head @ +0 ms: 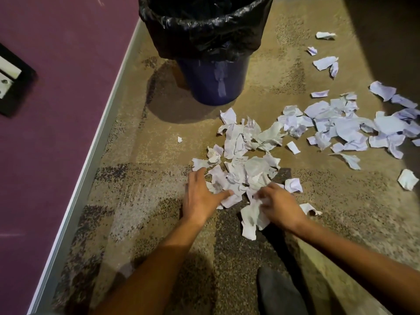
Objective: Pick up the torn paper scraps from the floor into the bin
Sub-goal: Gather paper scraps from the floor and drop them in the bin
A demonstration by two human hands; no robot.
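The torn paper scraps lay crumpled and jagged in a loose white heap on the mottled, short-piled carpet floor, just in front of the bin. The left hand rested flat with its fingers spread on the heap's near edge, grasping nothing. The right hand had curled fingers bunched round a creased strip. More scraps were strewn to the right. The round blue bin wore a glossy, wrinkled black liner. A smooth purple wall ran alongside.
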